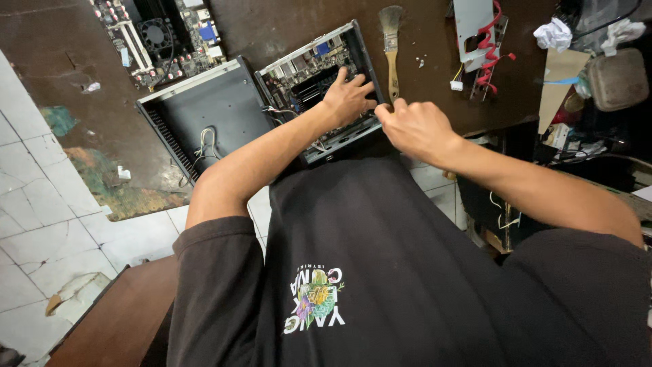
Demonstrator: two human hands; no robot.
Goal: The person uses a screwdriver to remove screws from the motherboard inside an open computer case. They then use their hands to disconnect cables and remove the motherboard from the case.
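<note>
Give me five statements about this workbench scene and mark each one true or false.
1. The left hand rests inside the open computer case. True.
2. The right hand holds the paintbrush. False: the brush lies on the table beyond the hands, untouched; the right hand is at the case's near right edge.
3. A bare circuit board with a fan lies on the table to the left of the case. True.
4. The grey case cover is fitted on the case. False: it lies open beside it.
5. The floor is carpeted. False: it is white tile.
</note>
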